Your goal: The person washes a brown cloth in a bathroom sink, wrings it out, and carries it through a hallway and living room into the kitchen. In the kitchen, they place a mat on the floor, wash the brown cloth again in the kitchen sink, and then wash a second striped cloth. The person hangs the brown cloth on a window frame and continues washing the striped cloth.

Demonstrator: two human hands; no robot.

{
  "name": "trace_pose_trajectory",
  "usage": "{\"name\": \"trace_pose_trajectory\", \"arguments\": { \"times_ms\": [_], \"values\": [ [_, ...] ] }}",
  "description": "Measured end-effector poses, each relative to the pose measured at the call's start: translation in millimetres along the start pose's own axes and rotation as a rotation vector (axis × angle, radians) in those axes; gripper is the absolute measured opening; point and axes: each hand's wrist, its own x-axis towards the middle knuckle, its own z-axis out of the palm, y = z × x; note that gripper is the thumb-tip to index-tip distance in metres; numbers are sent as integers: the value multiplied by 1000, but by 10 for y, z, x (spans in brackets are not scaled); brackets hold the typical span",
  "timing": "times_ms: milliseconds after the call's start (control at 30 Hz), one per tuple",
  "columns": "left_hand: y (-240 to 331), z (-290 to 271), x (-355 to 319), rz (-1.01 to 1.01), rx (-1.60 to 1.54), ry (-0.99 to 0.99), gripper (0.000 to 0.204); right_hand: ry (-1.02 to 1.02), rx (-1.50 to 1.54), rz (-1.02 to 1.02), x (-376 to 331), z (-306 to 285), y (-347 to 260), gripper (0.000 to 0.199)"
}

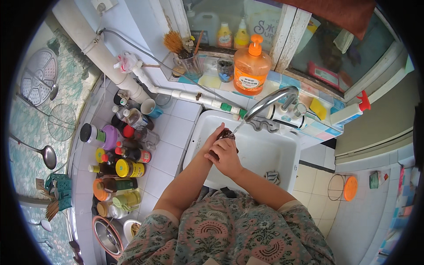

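Over the white sink [265,152], both of my hands are together around a dark brown, wet-looking object [226,134] whose kind I cannot make out. My left hand [212,140] supports it from the left side, closed against it. My right hand [228,157] lies across the top with its fingers curled over it, hiding most of it. A thin stream of water runs from the curved chrome faucet [274,97] onto the object and the fingers. A small striped cloth [272,177] lies in the sink at the lower right.
Behind the sink, a big orange pump bottle [252,70] stands on the tiled ledge beside a glass jar holding a brush [189,62]. Several sauce bottles and jars [130,168] crowd the left counter. A white spray bottle with a red trigger [351,110] is at the right.
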Motion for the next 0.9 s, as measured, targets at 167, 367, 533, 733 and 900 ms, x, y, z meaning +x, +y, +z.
{"name": "trace_pose_trajectory", "arguments": {
  "times_ms": [167, 367, 533, 733, 900],
  "values": [
    [-322, -227, 97, 239, -59, -31, 27, 79, -152, 97, 87, 107, 210, 29],
    [-410, -141, 45, 72, 236, 599, 29, 90, 544, 1224, 144, 177, 959, 29],
    [-180, 219, -180, 153, 193, 622, 27, 149, 1004, 1218, -108, 108, 739, 30],
    [-393, 192, -152, 53, 340, 620, 27, 214, 439, 881, -415, 332, 666, 31],
    [-407, -126, -103, 243, 11, 589, 31, 193, 883, 1123, -395, 262, 787, 34]
  ]
}}
